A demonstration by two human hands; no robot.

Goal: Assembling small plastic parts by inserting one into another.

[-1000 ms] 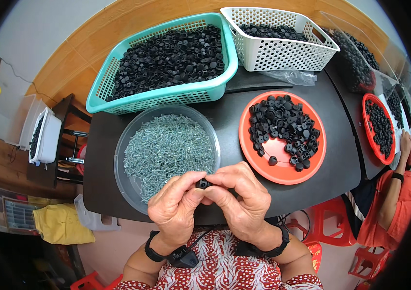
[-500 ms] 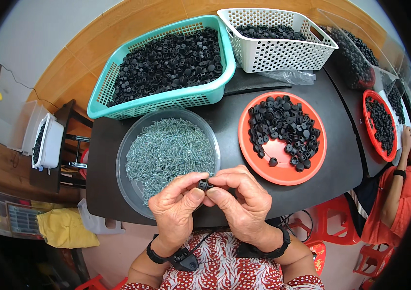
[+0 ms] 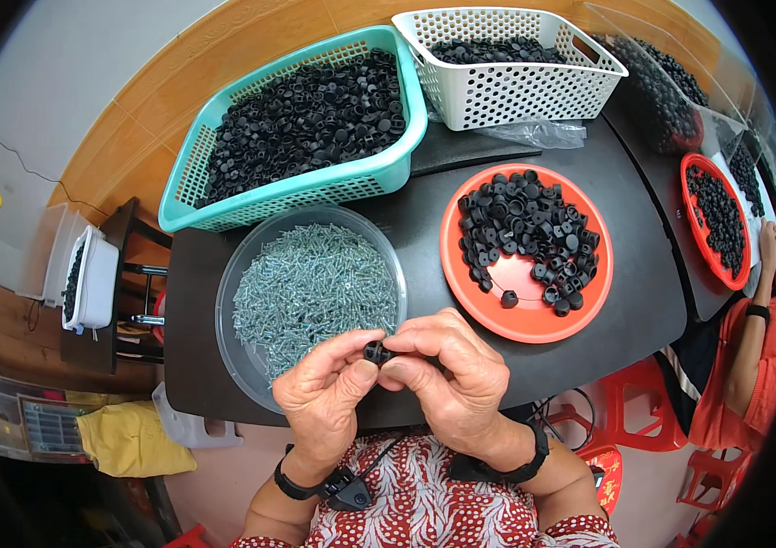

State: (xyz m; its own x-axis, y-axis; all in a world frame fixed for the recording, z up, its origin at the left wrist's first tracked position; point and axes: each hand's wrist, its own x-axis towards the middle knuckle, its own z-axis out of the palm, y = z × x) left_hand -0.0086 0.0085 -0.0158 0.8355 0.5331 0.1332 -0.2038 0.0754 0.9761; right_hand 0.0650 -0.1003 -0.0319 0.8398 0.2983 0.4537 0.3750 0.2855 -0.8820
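Black plastic part (image 3: 375, 353) at lower centre of the frame, up between both hands over the near edge of the counter (image 3: 644, 283); left hand (image 3: 326, 397): fingers narrow, thumb and index pinching the part from its left; right hand (image 3: 454, 384): fingers narrow too, pinched on its right end; can't tell if anything else is tucked inside that grip; clear round tub (image 3: 240, 361) of silvery screws (image 3: 319, 292) left of centre, its lower right covered by the left hand; orange-red plate (image 3: 498, 315) of loose black caps (image 3: 529, 228) right of centre; teal basket (image 3: 315, 190), upper left of centre, heaped with black pieces; white perforated basket (image 3: 534, 96), upper right of centre, same; red tray (image 3: 702, 248) at far right, co-worker's hand (image 3: 770, 241) near it.
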